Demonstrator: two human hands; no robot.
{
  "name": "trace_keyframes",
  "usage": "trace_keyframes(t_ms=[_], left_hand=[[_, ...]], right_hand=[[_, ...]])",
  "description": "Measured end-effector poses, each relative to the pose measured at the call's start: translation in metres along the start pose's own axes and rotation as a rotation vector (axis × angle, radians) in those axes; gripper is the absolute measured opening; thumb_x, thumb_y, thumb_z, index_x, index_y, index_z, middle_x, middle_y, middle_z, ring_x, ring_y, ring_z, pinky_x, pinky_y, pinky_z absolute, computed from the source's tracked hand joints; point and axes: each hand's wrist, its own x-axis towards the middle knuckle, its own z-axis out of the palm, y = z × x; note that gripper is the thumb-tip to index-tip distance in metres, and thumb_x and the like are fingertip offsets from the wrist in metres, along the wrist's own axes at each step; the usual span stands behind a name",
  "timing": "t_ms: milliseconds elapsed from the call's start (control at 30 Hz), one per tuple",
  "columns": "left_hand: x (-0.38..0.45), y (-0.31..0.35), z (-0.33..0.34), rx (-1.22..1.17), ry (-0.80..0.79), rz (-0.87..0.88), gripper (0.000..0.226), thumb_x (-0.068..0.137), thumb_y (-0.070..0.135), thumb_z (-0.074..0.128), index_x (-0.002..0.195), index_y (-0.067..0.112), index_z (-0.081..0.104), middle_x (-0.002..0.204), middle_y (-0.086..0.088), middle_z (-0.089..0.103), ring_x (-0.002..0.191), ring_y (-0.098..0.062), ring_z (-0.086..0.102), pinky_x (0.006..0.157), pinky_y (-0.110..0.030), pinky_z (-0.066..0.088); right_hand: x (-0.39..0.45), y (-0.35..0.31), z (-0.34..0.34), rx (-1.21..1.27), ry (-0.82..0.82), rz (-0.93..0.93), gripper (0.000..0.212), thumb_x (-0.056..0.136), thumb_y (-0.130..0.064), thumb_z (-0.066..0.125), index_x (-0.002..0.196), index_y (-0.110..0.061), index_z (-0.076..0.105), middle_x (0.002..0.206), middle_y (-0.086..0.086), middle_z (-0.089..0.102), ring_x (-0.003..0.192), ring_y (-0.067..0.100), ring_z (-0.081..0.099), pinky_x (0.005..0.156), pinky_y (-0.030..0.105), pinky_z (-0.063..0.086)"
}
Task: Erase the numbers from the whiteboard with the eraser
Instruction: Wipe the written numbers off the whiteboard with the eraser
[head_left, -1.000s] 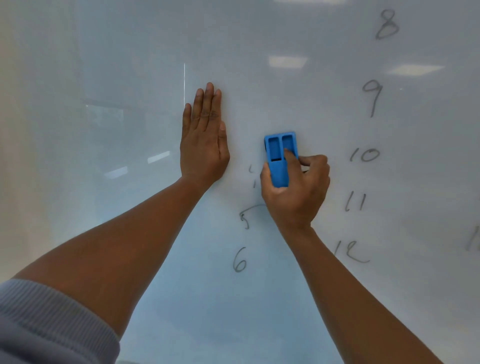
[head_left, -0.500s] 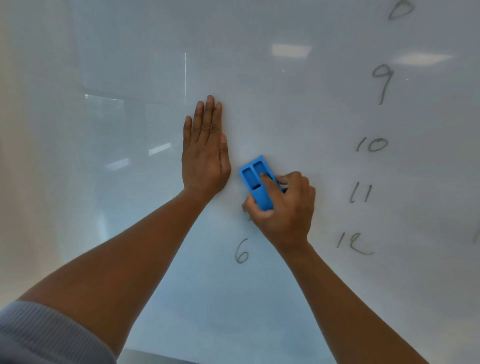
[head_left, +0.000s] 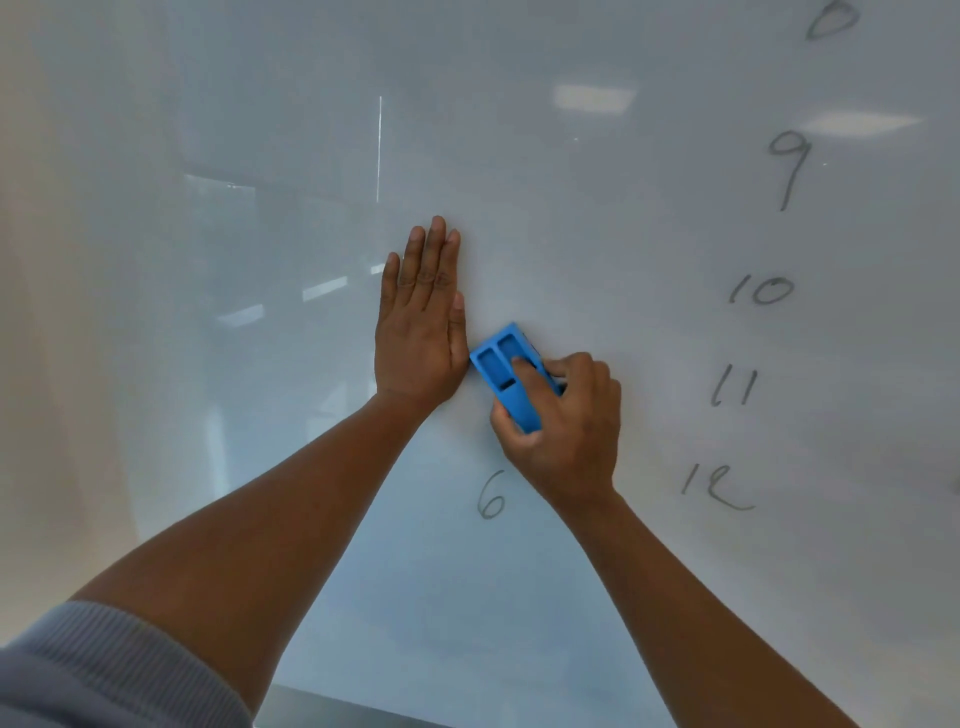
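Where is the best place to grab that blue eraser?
Probably across the long sides of the blue eraser, near its lower half, coming from its back. It lies flat on the whiteboard, and the right hand grips it this way, one finger on top.

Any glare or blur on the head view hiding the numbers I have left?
Head view: ceiling-light reflections glare on the whiteboard upper right, clear of the digits; 6 and 9 read sharply; top numeral cropped; wide-angle bends the edges.

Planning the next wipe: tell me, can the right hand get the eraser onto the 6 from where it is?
Probably yes. The right hand holds the eraser just above the 6, with bare whiteboard between; the left hand rests clear.
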Motion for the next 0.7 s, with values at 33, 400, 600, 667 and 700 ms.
trace_keyframes(t_ms=[33,400,600,667,700], left_hand=[[-0.001,0.0,0.0,-0.003,0.004,0.004,0.055,0.106,0.02,0.026,0.159,0.01,0.019,0.167,-0.007,0.017,0.156,-0.019,0.007,0.127,-0.038,0.004],[-0.003,-0.005,0.005,-0.014,0.028,0.025,0.054,0.106,0.021,0.023,0.159,0.01,0.019,0.167,-0.007,0.019,0.156,-0.02,0.01,0.127,-0.04,0.007],[-0.004,-0.003,0.005,-0.012,0.039,0.015,0.053,0.106,0.02,0.024,0.158,0.01,0.02,0.166,-0.008,0.02,0.155,-0.02,0.01,0.127,-0.04,0.007],[-0.005,-0.003,0.007,-0.016,0.037,0.012,0.053,0.106,0.019,0.025,0.158,0.01,0.02,0.166,-0.008,0.02,0.155,-0.02,0.011,0.127,-0.039,0.006],[-0.004,-0.004,0.006,-0.013,0.04,0.012,0.053,0.106,0.019,0.025,0.158,0.01,0.021,0.166,-0.008,0.02,0.155,-0.021,0.011,0.127,-0.039,0.006]], right_hand=[[0.0,0.004,-0.002,-0.021,0.012,-0.004,0.039,0.071,-0.034,0.074,0.104,-0.013,0.071,0.09,0.013,0.058,0.076,0.028,0.052,0.063,0.039,0.044],[-0.017,0.015,0.005,0.024,-0.039,-0.158,0.04,0.071,-0.035,0.073,0.107,-0.015,0.069,0.095,0.01,0.056,0.083,0.025,0.044,0.069,0.036,0.038],[-0.026,0.033,0.004,-0.016,-0.109,-0.451,0.038,0.075,-0.038,0.068,0.106,-0.017,0.066,0.092,0.007,0.059,0.082,0.023,0.045,0.074,0.039,0.036],[-0.017,0.036,0.002,-0.03,-0.082,-0.412,0.039,0.076,-0.039,0.068,0.107,-0.016,0.066,0.093,0.008,0.058,0.082,0.024,0.045,0.073,0.039,0.035],[-0.012,0.036,0.003,-0.037,-0.05,-0.345,0.039,0.076,-0.039,0.067,0.107,-0.016,0.066,0.093,0.008,0.057,0.082,0.025,0.044,0.071,0.038,0.035]])
